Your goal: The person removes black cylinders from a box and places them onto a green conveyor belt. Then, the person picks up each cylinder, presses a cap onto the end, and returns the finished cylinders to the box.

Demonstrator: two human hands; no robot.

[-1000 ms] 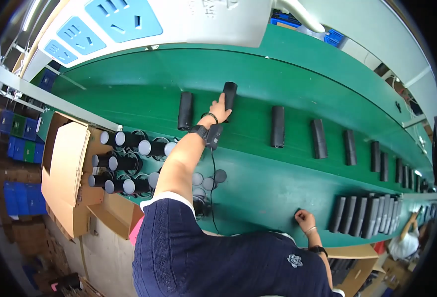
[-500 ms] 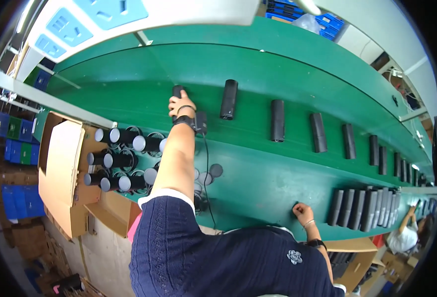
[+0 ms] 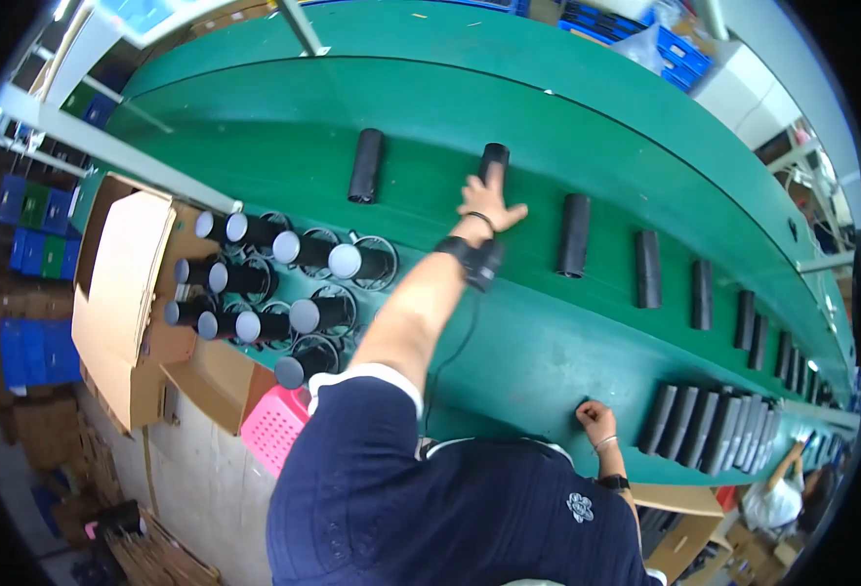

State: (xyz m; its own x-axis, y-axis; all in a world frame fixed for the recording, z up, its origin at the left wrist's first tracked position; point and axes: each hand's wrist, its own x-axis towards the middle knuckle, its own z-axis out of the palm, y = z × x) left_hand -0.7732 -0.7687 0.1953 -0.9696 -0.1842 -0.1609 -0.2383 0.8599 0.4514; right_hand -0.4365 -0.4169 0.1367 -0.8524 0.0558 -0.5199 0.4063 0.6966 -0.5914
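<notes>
My left hand [image 3: 489, 203] reaches over the green belt with its fingers spread and its thumb out to the right. Its fingers lie against the near part of a black cylinder [image 3: 494, 156] without wrapping round it. To its left another black cylinder [image 3: 366, 166] rests upon the belt, apart from the hand. Close to the table's front edge, my right hand [image 3: 598, 421] has its fingers curled together; something small and dark shows at the fingertips, too small to name.
More black cylinders [image 3: 574, 234] lie spaced along the belt [image 3: 430, 200] to the right. A row of dark cylinders [image 3: 689, 427] stands at the table's right. Grey-capped black cylinders [image 3: 304, 249] with wire loops, a cardboard box [image 3: 123, 283] and a pink basket [image 3: 272, 430] occupy the left.
My left hand has let go of the leftmost cylinder and moved right to the neighbouring one. The view has shifted a little; my right hand has stayed in place.
</notes>
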